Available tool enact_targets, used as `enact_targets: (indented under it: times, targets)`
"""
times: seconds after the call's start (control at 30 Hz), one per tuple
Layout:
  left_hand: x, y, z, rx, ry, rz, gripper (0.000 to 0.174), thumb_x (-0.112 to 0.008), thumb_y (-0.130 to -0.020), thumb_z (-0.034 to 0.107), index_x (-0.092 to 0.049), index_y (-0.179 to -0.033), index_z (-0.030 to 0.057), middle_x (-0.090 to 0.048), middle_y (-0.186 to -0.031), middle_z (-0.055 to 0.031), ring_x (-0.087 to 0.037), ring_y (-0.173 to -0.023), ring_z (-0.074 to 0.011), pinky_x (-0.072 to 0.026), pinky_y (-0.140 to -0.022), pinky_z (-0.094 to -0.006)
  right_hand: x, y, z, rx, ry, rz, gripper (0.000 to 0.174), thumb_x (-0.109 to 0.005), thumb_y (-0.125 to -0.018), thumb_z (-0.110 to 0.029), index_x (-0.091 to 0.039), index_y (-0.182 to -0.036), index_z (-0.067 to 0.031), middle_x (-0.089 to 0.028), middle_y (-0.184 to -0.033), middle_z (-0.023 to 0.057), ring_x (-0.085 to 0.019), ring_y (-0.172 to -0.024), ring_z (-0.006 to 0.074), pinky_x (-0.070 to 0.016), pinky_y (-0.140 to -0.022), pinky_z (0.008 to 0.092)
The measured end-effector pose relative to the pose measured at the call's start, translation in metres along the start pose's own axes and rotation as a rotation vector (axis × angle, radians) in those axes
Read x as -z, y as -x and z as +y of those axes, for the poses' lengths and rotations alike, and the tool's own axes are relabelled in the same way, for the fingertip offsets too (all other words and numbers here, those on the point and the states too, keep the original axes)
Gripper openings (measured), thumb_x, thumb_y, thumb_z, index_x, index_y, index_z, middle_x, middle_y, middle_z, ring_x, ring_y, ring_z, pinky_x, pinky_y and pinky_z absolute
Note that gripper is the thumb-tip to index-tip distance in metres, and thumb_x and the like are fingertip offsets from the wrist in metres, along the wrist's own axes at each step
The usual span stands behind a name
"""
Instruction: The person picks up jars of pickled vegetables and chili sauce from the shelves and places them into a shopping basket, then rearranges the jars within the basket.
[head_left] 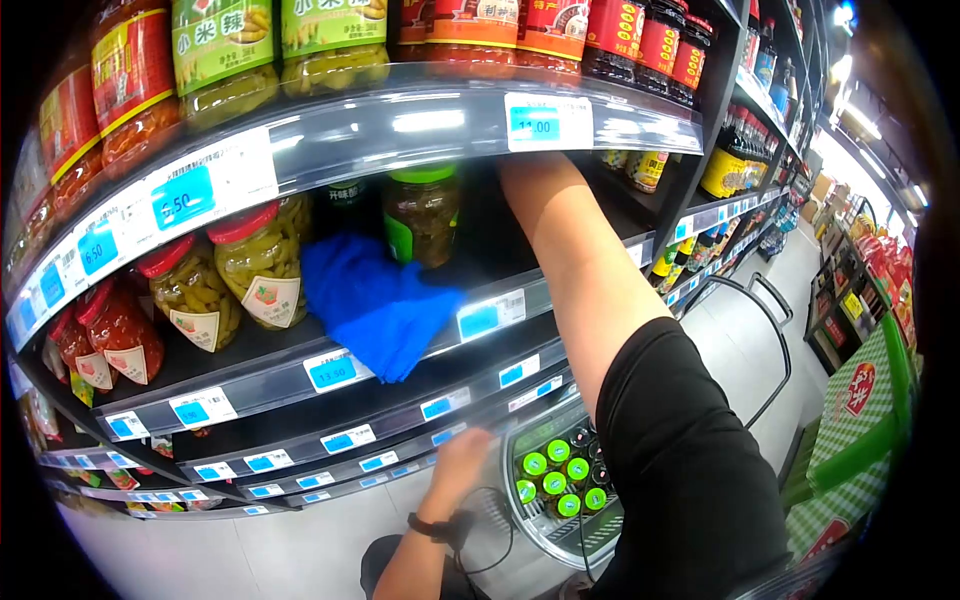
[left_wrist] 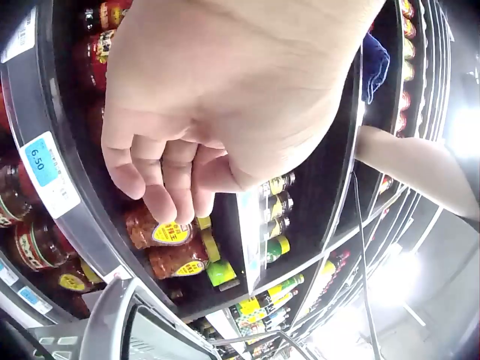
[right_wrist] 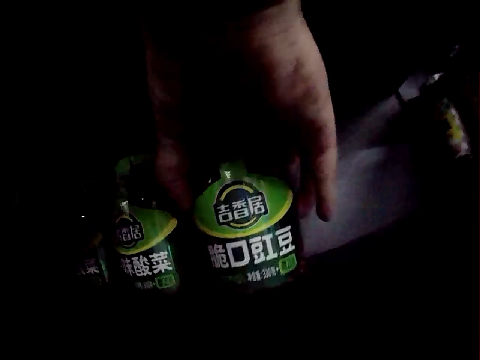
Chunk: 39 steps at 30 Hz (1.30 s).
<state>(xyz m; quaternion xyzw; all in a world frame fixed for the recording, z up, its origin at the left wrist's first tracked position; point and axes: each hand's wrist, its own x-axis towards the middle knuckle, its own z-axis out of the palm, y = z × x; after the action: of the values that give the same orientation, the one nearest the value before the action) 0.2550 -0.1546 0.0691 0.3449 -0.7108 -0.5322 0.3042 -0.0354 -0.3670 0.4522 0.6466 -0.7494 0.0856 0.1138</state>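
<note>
R hand (right_wrist: 255, 105) grips round glass jar (right_wrist: 246, 232), glossy oval-topped green label, deep in dark shelf (head_left: 515, 262), beside a similar jar; thumb & fingers either side, exact contact unclear. L hand (head_left: 458, 472) hangs nr plastic basket (head_left: 514, 470), fingers loosely bent, nothing held. Soft, crumpled blue cloth (head_left: 372, 300) drapes over shelf edge.

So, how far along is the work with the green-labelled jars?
It looks partly done: labelled jars stand side by side. The right hand grips another jar; the left hand holds nothing. If the shelf is being stocked, the green-lidded jars in the basket are left, but I cannot tell the direction.
</note>
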Motion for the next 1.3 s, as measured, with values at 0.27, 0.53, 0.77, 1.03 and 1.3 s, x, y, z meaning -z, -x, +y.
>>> enact_targets:
  times: [0.27,0.53,0.77,1.03,1.3]
  targets:
    - [-0.020,-0.016,-0.018,0.019,0.137,-0.042,0.026,-0.048,-0.091,0.000,-0.068,-0.108,-0.0018,-0.072,-0.098,-0.0092,-0.068,-0.088,-0.0160,-0.0541,-0.082,-0.0292,0.014,0.030,0.002,0.025,-0.524,0.066,0.057,-0.082,-0.079,-0.025,-0.059,-0.127,-0.0037,-0.065,-0.120,0.0155,-0.065,-0.109,0.0282,-0.0571,-0.088,0.0371]
    - [-0.037,-0.026,-0.034,0.032,0.141,-0.054,0.027,-0.047,-0.092,0.000,-0.068,-0.109,-0.0030,-0.072,-0.098,-0.0100,-0.068,-0.086,-0.0151,-0.0550,-0.081,-0.0285,0.006,0.109,0.016,0.013,-1.013,0.147,0.077,-0.091,-0.073,-0.027,-0.054,-0.134,0.0009,-0.061,-0.128,0.0181,-0.064,-0.113,0.0266,-0.0592,-0.086,0.0354]
    - [-0.031,-0.022,-0.038,-0.009,0.026,0.002,0.023,-0.050,-0.094,0.003,-0.069,-0.107,0.0030,-0.070,-0.095,-0.0030,-0.064,-0.086,-0.0114,-0.0522,-0.079,-0.0284,0.010,0.286,0.055,0.137,-1.264,0.367,0.074,-0.088,-0.075,-0.026,-0.052,-0.134,-0.0002,-0.063,-0.124,0.0120,-0.062,-0.113,0.0223,-0.0537,-0.095,0.0378]
    - [-0.008,-0.014,-0.027,0.076,0.049,0.015,0.024,-0.050,-0.092,0.001,-0.069,-0.106,-0.0020,-0.072,-0.093,-0.0085,-0.066,-0.083,-0.0125,-0.0516,-0.077,-0.0255,-0.110,0.406,0.028,0.449,-0.622,-0.398,0.069,-0.091,-0.064,-0.016,-0.054,-0.122,-0.0106,-0.060,-0.131,0.0135,-0.063,-0.116,0.0340,-0.0541,-0.095,0.0387]
    - [-0.014,-0.017,-0.014,0.110,0.038,-0.031,0.026,-0.048,-0.093,0.000,-0.068,-0.108,-0.0039,-0.071,-0.096,-0.0091,-0.065,-0.087,-0.0132,-0.0522,-0.080,-0.0265,-0.318,0.510,0.027,0.734,-0.511,-0.822,0.063,-0.082,-0.066,-0.011,-0.052,-0.122,-0.0119,-0.054,-0.125,0.0127,-0.064,-0.108,0.0353,-0.0570,-0.083,0.0453]
